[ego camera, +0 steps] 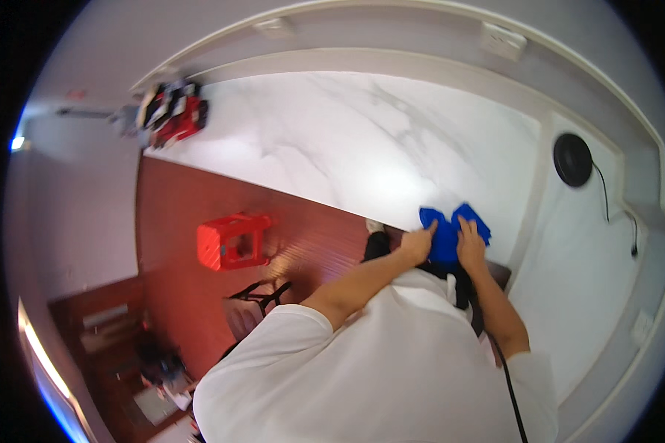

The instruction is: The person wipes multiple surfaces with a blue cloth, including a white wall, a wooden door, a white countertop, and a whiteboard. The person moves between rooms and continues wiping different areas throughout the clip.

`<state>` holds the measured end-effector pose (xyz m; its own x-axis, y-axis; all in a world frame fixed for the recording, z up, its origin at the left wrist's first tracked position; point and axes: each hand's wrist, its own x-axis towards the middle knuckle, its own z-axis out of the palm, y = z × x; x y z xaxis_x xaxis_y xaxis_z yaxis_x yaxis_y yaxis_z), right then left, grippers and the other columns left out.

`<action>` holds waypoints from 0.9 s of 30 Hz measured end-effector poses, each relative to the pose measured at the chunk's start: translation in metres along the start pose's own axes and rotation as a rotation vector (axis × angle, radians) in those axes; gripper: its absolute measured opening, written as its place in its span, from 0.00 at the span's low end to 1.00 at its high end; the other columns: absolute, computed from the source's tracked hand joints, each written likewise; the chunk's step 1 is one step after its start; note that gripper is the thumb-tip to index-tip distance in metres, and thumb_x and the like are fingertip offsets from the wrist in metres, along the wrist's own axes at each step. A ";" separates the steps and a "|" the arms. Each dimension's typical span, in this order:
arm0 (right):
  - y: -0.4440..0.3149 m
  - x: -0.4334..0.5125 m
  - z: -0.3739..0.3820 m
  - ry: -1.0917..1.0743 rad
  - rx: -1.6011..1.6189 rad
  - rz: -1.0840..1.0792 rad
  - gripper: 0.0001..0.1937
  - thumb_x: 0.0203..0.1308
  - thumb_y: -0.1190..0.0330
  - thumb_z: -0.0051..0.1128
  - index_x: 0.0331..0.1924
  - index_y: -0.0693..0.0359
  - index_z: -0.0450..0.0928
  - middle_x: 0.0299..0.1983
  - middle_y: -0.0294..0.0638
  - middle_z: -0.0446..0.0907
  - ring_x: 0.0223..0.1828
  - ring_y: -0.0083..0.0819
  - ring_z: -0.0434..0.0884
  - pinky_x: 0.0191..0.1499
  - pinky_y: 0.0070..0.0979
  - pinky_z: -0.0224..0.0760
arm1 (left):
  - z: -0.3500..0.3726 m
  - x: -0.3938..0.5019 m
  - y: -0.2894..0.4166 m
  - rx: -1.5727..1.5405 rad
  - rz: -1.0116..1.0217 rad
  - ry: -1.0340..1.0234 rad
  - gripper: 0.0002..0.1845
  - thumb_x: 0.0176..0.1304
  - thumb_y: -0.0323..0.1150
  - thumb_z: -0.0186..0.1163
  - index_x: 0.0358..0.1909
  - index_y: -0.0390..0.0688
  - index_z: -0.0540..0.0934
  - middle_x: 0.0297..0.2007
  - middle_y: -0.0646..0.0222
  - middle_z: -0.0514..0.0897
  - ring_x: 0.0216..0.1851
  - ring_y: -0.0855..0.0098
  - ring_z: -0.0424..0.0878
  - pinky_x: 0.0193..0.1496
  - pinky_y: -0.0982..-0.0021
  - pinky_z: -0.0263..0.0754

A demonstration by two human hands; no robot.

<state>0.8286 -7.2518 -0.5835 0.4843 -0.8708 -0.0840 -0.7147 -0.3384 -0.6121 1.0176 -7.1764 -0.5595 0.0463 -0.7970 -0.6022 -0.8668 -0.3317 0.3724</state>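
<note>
A blue piece of fabric [442, 243] lies at the near edge of the white marble-patterned table [332, 127], in front of my body. Its far side splits into two flaps with a notch between them. My left hand [419, 242] grips its left side, with the index finger stretched along the cloth. On the other side, my right hand [470, 243] holds the right flap, fingers laid over it. Part of the fabric is hidden beneath both hands, and whether it is a bag or a garment I cannot tell.
A black round device [572, 159] with a cable rests on the table's right section. Red and black items [174, 116] are heaped at the far left end. On the red-brown floor are a red plastic stool [230, 243] and a black-framed chair [249, 310]. A black cable [510, 382] runs along my right side.
</note>
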 end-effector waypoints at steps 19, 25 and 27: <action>-0.075 0.020 0.037 0.000 0.084 0.159 0.26 0.64 0.80 0.58 0.65 0.54 0.74 0.51 0.51 0.78 0.49 0.54 0.83 0.50 0.47 0.79 | -0.052 0.021 -0.091 0.053 0.247 -0.041 0.43 0.67 0.29 0.59 0.83 0.64 0.59 0.47 0.52 0.88 0.47 0.48 0.88 0.49 0.49 0.83; -0.005 0.048 0.001 0.151 0.019 0.220 0.26 0.65 0.79 0.59 0.66 0.58 0.70 0.57 0.55 0.78 0.50 0.58 0.83 0.51 0.48 0.78 | -0.054 0.070 -0.002 0.046 0.229 -0.056 0.49 0.58 0.25 0.67 0.82 0.59 0.61 0.51 0.52 0.87 0.50 0.49 0.88 0.53 0.50 0.83; 0.004 0.078 -0.002 0.185 0.050 0.286 0.26 0.64 0.79 0.60 0.66 0.59 0.69 0.57 0.55 0.78 0.52 0.55 0.83 0.53 0.46 0.78 | -0.066 0.081 -0.002 0.026 0.162 0.027 0.43 0.63 0.29 0.63 0.81 0.58 0.62 0.49 0.54 0.88 0.48 0.49 0.88 0.52 0.51 0.83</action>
<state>0.8622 -7.3217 -0.5905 0.1645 -0.9795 -0.1165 -0.7805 -0.0570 -0.6225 1.0559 -7.2738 -0.5621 -0.0818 -0.8524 -0.5165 -0.8766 -0.1851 0.4443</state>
